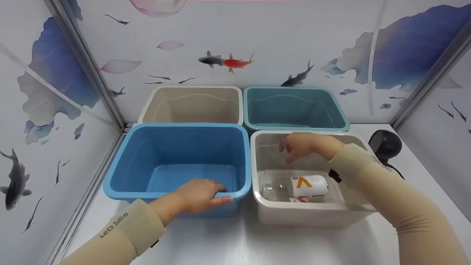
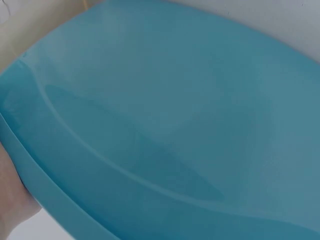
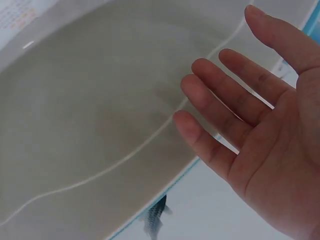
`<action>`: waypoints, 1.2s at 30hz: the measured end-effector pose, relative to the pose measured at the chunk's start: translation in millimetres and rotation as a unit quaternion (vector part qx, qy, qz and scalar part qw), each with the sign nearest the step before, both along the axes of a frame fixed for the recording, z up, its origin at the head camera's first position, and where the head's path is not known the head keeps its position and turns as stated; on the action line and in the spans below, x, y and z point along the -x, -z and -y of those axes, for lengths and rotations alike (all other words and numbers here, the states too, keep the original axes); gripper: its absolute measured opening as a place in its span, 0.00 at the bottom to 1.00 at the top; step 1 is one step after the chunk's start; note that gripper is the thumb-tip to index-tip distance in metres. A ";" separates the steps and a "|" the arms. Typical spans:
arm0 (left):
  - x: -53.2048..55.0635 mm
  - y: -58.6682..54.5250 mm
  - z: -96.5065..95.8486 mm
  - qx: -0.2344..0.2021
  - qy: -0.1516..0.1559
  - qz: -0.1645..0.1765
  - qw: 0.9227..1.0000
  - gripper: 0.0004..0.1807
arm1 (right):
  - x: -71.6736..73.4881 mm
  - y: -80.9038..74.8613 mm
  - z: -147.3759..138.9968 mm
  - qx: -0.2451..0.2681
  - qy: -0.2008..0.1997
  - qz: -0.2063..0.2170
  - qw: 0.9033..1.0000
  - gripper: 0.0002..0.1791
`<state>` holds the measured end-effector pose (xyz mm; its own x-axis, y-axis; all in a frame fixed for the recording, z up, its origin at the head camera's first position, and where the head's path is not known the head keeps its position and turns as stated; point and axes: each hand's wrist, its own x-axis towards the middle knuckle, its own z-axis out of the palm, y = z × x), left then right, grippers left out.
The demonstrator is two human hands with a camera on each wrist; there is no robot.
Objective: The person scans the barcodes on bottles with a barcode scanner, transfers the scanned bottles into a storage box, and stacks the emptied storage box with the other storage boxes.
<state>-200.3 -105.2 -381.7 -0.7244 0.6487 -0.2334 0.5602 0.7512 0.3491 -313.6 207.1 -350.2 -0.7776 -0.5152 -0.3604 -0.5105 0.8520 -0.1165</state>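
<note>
My left hand [image 1: 200, 195] grips the front rim of a blue plastic bin [image 1: 180, 127], fingers over the inside and thumb along the outside. In the left wrist view, the blue bin's wall [image 2: 165, 110] fills most of the picture and hides the fingers. My right hand [image 1: 300, 145] hovers over the white bin [image 1: 316, 217], holding nothing. In the right wrist view, the palm of that hand [image 3: 270, 145] shows with its fingers loosely spread. Below it, a clear bottle [image 1: 309, 186] with a white label and an orange mark lies on its side in the white bin.
Behind stand a beige bin [image 1: 202, 88] and a teal bin [image 1: 294, 89], against a wall painted with fish. A black rounded device [image 1: 385, 144] with a cable stands right of the white bin. Metal frame posts [image 1: 88, 62] edge the side panels.
</note>
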 end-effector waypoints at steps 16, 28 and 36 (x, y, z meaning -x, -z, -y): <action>0.3 -0.4 -0.4 -0.008 0.006 0.002 1.000 0.30 | -5.5 46.3 -4.6 -0.080 0.034 0.159 0.983 0.36; 1.4 -0.2 0.1 0.000 0.000 0.007 1.000 0.30 | -11.6 66.9 -7.1 -0.110 0.054 0.205 0.971 0.39; 0.0 -0.8 0.5 -0.003 0.003 0.002 1.000 0.29 | -10.2 66.5 -8.7 -0.130 0.038 0.181 0.974 0.35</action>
